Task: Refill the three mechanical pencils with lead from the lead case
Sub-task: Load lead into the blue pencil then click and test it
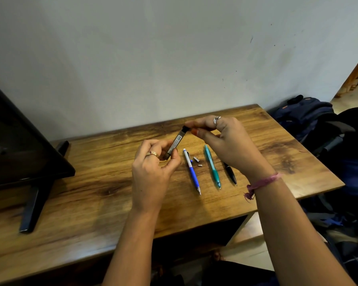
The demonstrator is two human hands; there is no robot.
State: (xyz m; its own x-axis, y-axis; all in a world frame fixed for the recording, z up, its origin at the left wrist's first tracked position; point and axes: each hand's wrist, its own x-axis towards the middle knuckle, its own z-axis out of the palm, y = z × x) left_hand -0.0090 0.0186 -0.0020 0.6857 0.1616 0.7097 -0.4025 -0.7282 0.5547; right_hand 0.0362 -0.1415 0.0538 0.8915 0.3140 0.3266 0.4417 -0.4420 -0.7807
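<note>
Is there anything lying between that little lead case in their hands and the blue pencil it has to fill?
Nothing visible. The left hand holds the lead case tilted above the wooden table, the right hand pinching its top. The blue pencil lies just beside it; two small loose parts lie on its far side.

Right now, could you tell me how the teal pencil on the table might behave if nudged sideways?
The teal pencil looks slim and round, so it would probably roll. It seems rigid and light. It lies apart from the blue pencil, with small caps between.
</note>
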